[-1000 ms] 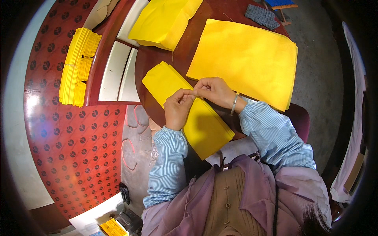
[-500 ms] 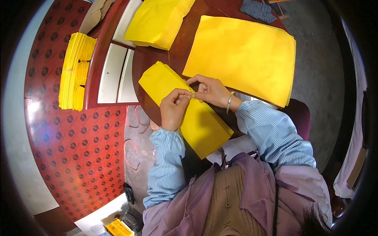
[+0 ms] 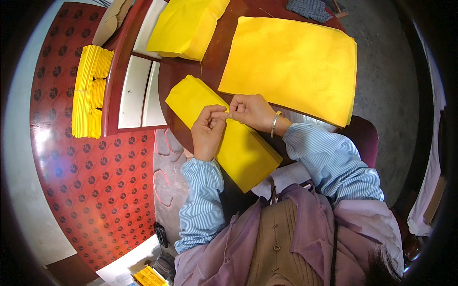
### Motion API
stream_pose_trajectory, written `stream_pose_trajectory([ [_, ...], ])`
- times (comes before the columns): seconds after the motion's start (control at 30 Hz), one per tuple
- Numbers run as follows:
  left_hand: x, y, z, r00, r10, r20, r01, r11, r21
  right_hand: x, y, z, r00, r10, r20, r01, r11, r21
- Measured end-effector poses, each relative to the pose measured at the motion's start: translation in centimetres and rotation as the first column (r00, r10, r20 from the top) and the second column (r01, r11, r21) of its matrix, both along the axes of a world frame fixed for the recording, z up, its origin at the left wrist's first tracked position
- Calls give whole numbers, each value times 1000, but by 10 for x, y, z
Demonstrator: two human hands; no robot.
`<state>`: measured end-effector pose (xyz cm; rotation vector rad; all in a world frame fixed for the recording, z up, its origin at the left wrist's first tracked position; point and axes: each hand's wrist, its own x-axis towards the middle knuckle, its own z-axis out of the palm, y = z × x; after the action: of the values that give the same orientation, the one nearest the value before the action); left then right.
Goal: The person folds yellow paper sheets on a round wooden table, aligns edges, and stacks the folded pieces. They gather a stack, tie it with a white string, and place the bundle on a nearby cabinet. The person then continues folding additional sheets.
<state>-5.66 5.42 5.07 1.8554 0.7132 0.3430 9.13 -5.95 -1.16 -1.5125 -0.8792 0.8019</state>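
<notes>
A long folded bundle of yellow sheets (image 3: 248,159) lies slantwise near the table's front edge. My left hand (image 3: 208,131) is closed in a pinch over the middle of the bundle. Its fingertips meet those of my right hand (image 3: 253,112), which is also pinched, thumb against fingers. Whatever sits between the fingertips is too small to make out. The right wrist wears a bangle (image 3: 275,124). Beyond the right hand lies a flat stack of wide yellow sheets (image 3: 291,66).
A thick yellow folded stack (image 3: 183,28) stands at the table's far left. Yellow bundles (image 3: 88,95) are piled on a red patterned surface (image 3: 95,190) at left. A grey knitted cloth (image 3: 309,10) lies at the far edge. White drawer fronts (image 3: 136,90) adjoin the round brown table (image 3: 174,70).
My right index finger, stretched out before, is now curled into the pinch. Both hands have shifted slightly, staying together over the bundle, which rests where it was.
</notes>
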Motion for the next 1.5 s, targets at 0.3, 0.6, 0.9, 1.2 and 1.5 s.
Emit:
stream_pose_trajectory([
  [0.3, 3, 2, -3, 999, 8, 37, -5, 997, -83, -3, -3, 7, 985, -29, 169, 33, 999, -19],
  [0.6, 4, 5, -2, 1000, 2, 27, 3, 984, -176, -2, -7, 11, 984, -43, 170, 53, 997, -55],
  [0.9, 3, 0, -8, 998, -55, 27, 53, 998, 40, -4, -7, 11, 977, -49, 207, 45, 999, 26],
  [1.2, 1, -7, -11, 1000, -9, 0, 9, 981, 194, -7, -8, 8, 991, -34, 126, 36, 999, -13],
  [1.5, -2, -5, -10, 999, 1, 53, -7, 994, 109, -7, -8, 5, 991, -17, 135, 18, 1000, -3],
])
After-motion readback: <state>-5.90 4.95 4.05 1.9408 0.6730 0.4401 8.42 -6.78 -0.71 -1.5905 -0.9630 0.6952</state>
